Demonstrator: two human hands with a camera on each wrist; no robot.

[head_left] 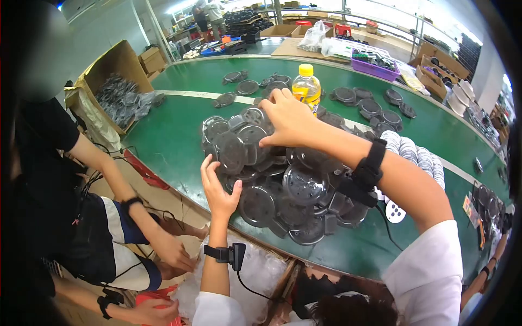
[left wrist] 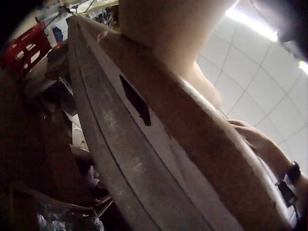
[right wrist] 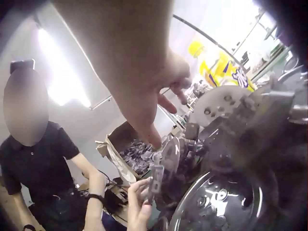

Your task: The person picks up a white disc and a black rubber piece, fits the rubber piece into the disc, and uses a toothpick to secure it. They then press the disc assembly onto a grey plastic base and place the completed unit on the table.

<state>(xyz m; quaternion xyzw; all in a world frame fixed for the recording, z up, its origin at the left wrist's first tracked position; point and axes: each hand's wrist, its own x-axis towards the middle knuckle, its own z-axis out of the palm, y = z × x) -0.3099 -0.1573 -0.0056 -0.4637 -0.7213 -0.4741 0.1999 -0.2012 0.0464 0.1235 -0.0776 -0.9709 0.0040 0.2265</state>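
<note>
Your left hand point(head_left: 220, 193) and right hand point(head_left: 293, 119) are spreading at the left of the heaped dark discs point(head_left: 304, 185), which are lying on the table point(head_left: 174, 136); each grip is standing wide, apparently securing nothing. Likely light, stiff and slippery, they are inviting a hold by the rims.

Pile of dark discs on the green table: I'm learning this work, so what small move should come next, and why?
Probably bring the left grip gently against the side of the pile: it is spread at the pile's edge, while the right grip arches over the upper discs, which look loosely heaped and might slide.
</note>
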